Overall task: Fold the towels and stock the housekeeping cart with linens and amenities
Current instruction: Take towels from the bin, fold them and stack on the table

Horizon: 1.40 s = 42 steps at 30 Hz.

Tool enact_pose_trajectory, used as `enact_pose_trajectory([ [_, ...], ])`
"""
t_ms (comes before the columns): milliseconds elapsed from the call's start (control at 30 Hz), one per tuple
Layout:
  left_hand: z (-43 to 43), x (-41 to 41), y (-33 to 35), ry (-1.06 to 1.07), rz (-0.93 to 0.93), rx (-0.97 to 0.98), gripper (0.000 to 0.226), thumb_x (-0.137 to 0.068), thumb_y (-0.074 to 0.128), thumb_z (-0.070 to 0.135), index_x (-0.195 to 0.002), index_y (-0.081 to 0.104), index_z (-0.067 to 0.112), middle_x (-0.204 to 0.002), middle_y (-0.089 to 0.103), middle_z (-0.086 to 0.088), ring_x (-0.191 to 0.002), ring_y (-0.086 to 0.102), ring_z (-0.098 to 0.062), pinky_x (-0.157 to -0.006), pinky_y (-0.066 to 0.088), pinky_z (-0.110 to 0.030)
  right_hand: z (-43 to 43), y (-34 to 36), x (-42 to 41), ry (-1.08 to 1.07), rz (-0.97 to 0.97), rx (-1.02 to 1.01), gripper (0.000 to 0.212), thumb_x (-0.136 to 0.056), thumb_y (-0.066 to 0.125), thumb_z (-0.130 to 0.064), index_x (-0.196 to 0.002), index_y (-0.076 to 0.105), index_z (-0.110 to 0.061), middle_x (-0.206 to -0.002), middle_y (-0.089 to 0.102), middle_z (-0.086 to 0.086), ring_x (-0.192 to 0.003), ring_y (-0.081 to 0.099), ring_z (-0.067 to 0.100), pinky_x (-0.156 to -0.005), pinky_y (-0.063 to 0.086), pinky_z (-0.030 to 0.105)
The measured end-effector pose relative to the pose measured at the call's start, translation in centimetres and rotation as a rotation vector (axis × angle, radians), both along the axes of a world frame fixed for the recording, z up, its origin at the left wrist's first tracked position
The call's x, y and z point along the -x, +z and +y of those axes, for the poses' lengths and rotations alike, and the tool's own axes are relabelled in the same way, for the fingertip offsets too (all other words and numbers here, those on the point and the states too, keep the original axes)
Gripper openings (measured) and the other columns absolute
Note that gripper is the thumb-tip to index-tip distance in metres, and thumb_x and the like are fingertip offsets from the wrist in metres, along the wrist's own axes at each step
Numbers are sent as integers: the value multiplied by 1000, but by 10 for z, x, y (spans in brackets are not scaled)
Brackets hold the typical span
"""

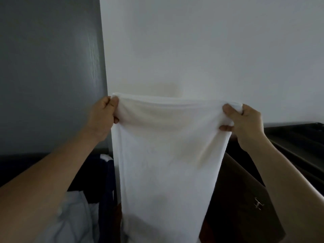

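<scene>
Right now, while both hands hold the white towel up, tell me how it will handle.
Probably floppy: the white towel sags between the left hand and right hand and hangs limp below. Likely light: corner grips alone carry it.

Dim, flat indoor light, soft overall focus, dark underexposed lower corners, wide-angle bending at the edges

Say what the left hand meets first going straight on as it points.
Probably the plain white wall, just right of the grey wood-grain panel; the left hand grips the white cloth towel. Depth unclear.
</scene>
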<state>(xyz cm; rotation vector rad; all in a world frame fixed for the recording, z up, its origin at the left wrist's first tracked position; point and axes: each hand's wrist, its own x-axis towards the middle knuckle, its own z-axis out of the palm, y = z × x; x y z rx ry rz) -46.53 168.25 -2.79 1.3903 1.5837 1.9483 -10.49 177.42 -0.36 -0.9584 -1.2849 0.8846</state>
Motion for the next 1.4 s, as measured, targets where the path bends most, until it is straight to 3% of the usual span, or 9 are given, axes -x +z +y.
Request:
enact_pose_trajectory([
  [167, 30, -6, 18, 154, -17, 36, 30, -106, 40, 34, -89, 50, 10, -75, 44, 0, -61, 43, -11, -47, 45, -20, 37, 15, 15, 76, 5, -33, 11, -90, 72, -21, -84, 65, -16, -90, 65, 5, -86, 66, 23, -56, 60, 32],
  [233, 50, -7, 24, 199, -42, 49, 30, -107, 37, 31, -82, 44, 16, -74, 41, 0, -63, 40, -13, -51, 41, -25, 56, 22, 24, 101, 5, -22, 16, -91, 71, -21, -96, 65, -6, -98, 62, 9, -90, 64, 25, -59, 61, 34],
  [300, 65, -7, 33, 234, -68, 41, 26, -107, 35, 28, -89, 44, 12, -74, 39, -1, -62, 39, -12, -52, 39, -27, 73, 31, 30, 104, 5, -46, 23, -91, 71, -22, -103, 63, -4, -101, 60, 10, -92, 64, 26, -64, 62, 39],
  [433, 76, -12, 63, 299, -46, 5, 23, -107, 35, 29, -89, 44, 18, -79, 43, 4, -65, 43, -7, -51, 44, -22, 95, 53, 29, 98, 14, -136, 22, -89, 71, -24, -74, 58, -16, -81, 56, 3, -78, 61, 20, -63, 62, 43],
  [733, 55, -27, 76, 398, 61, -51, 27, -106, 38, 32, -80, 42, 26, -82, 46, 8, -66, 49, -1, -61, 53, -30, 107, 60, 8, 173, 41, -189, 24, -88, 71, -29, -75, 57, -15, -79, 53, 3, -76, 61, 18, -60, 61, 38],
  [833, 39, -31, 63, 398, 61, -59, 26, -103, 42, 37, -80, 42, 25, -82, 46, 7, -70, 49, -5, -64, 54, -34, 98, 49, -2, 196, 40, -189, 25, -88, 72, -28, -73, 58, -14, -77, 53, 1, -74, 60, 16, -59, 61, 36],
  [967, 6, -48, 39, 375, 50, -53, 25, -99, 44, 41, -80, 47, 26, -84, 49, 6, -75, 52, -9, -64, 55, -31, 80, 26, -19, 241, 31, -157, 24, -89, 71, -29, -91, 66, -6, -85, 61, 5, -78, 66, 16, -62, 62, 36],
  [1167, -75, -85, -38, 325, 2, 65, 31, -103, 44, 34, -96, 56, 6, -95, 55, -8, -86, 56, -18, -67, 59, -29, 19, -48, -49, 268, -35, -42, 11, -89, 72, -30, -82, 68, -23, -76, 69, -13, -74, 71, 8, -59, 61, 30],
  [1400, -185, -136, -160, 182, -113, 291, 20, -104, 44, 34, -100, 61, 24, -101, 61, -3, -91, 60, -19, -77, 56, -41, -79, -163, -101, 238, -156, 181, 4, -90, 71, -29, -91, 68, -31, -94, 69, -8, -85, 69, 14, -60, 61, 29],
])
